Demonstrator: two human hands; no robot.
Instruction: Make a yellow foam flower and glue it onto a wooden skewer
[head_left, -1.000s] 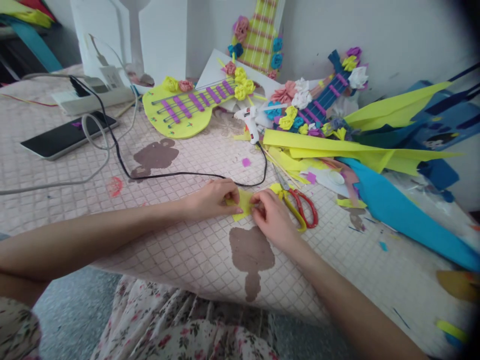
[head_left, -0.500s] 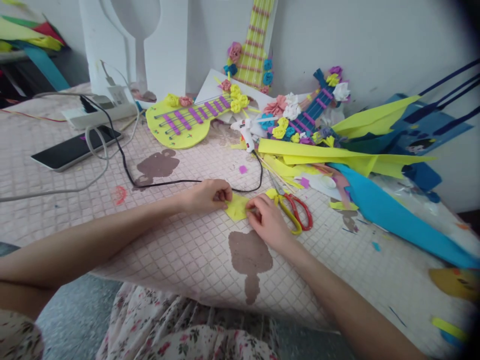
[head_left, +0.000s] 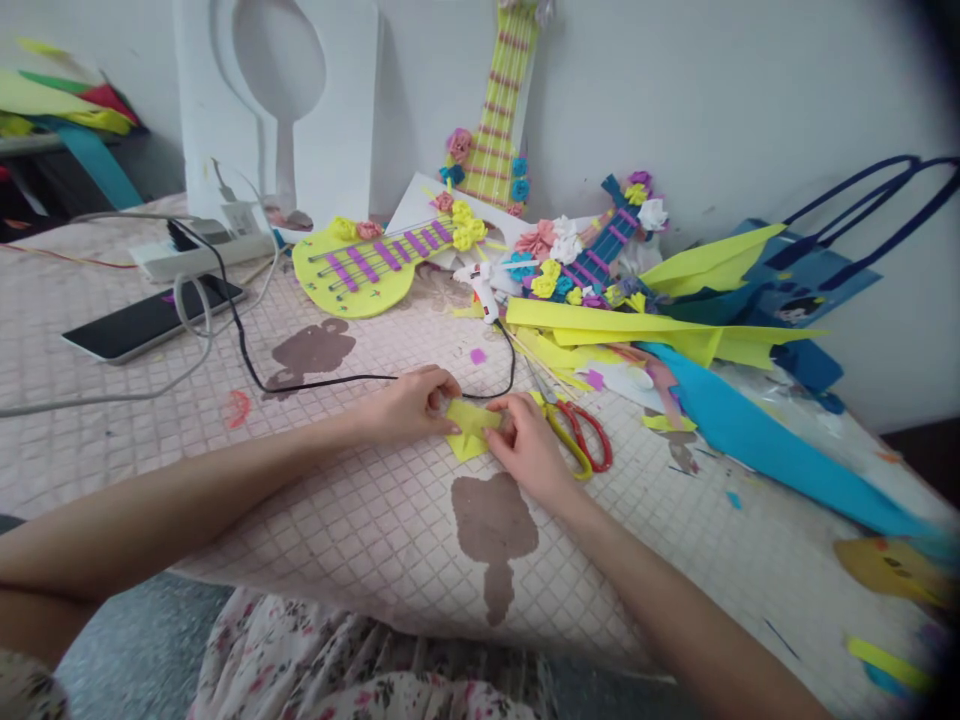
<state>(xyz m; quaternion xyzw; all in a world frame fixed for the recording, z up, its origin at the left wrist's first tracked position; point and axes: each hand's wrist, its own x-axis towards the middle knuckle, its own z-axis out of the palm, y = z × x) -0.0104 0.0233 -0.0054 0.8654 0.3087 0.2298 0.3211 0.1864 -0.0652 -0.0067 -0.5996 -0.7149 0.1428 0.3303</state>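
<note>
A small piece of yellow crepe paper is stretched between my two hands, just above the patterned tablecloth. My left hand pinches its left edge, and my right hand pinches the right edge. Its upper edge looks folded or creased. Scissors with red and yellow handles lie right beside my right hand. Beyond my hands a black cord runs to a white glue gun.
A yellow paper guitar and a blue flowered one lie at the back. Yellow paper strips and a long blue strip spread rightward. A dark-screened phone and a power strip sit at left.
The view has tilted up slightly and turned to the right. Both hands still pinch the yellow paper, whose upper edge now appears turned over and more of which shows.
</note>
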